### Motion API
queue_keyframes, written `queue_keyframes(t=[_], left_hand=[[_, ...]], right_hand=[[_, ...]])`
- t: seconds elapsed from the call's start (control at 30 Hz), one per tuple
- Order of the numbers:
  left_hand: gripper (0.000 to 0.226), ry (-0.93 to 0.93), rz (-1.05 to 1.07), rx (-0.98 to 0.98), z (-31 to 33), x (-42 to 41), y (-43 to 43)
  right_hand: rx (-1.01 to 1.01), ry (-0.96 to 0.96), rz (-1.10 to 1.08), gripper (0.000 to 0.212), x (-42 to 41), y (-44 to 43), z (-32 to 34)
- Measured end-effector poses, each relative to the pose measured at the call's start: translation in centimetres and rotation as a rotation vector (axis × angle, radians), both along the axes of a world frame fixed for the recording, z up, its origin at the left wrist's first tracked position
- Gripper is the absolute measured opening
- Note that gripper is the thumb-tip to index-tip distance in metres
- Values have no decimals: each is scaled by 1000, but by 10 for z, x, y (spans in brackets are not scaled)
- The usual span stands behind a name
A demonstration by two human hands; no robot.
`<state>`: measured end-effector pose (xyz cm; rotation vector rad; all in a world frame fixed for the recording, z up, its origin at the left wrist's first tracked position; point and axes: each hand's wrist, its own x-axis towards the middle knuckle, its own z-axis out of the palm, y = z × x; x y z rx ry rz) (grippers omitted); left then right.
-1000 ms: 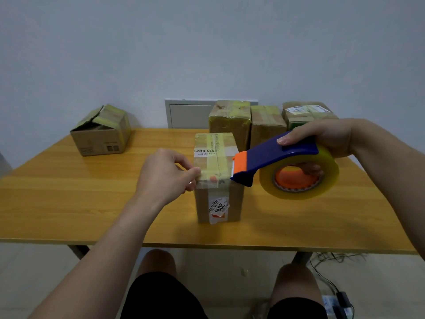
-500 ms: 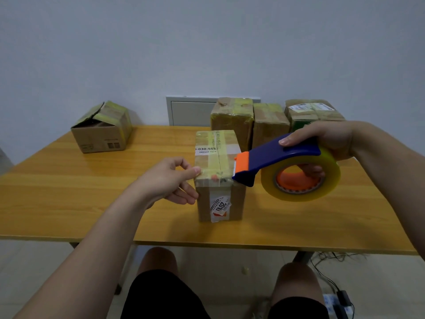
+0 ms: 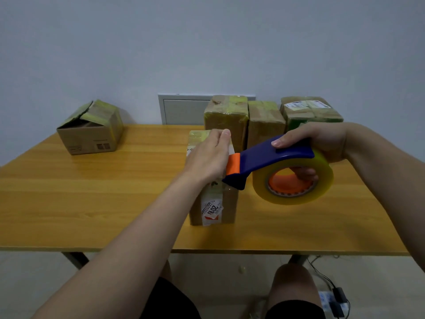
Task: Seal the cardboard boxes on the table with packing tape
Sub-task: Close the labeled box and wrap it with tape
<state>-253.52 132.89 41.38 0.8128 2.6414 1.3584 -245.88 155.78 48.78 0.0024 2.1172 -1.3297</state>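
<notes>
A small upright cardboard box [image 3: 226,209] with yellowish tape on top and a torn label on its front stands mid-table. My left hand [image 3: 210,156] lies flat on its top, fingers straight and pointing away, pressing the tape. My right hand [image 3: 319,143] grips a blue and orange tape dispenser [image 3: 273,160] carrying a large clear-yellow roll [image 3: 322,180], held just right of the box with its orange nose beside my left hand.
An open-flapped cardboard box [image 3: 88,131] sits at the far left of the wooden table [image 3: 92,194]. Three taped boxes [image 3: 226,118] [image 3: 264,122] [image 3: 310,110] stand in a row at the back. Cables and an adapter [image 3: 335,300] lie on the floor at the right.
My left hand went from the box's left edge up onto its top and now lies flat there. The dispenser has stayed almost in place at the box's right.
</notes>
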Motion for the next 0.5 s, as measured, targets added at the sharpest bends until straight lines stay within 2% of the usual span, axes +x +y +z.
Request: queue_keyframes(t=[0.07,0.2,0.27,0.5], left_hand=[[50,25,0,-40,-6,-5,2],[36,190,62,-175,-14,-12,4],[38,219,67,-187,-16,-14,3],[28,379,17,-408,-17,-14,8]], right_hand=[[-19,1,9,64,1,7,-3],[-117,-19,15,69,3,21,-11],[-153,-29,-10,71,6,33,-15],[-130,-49,28,71,9,53,-10]])
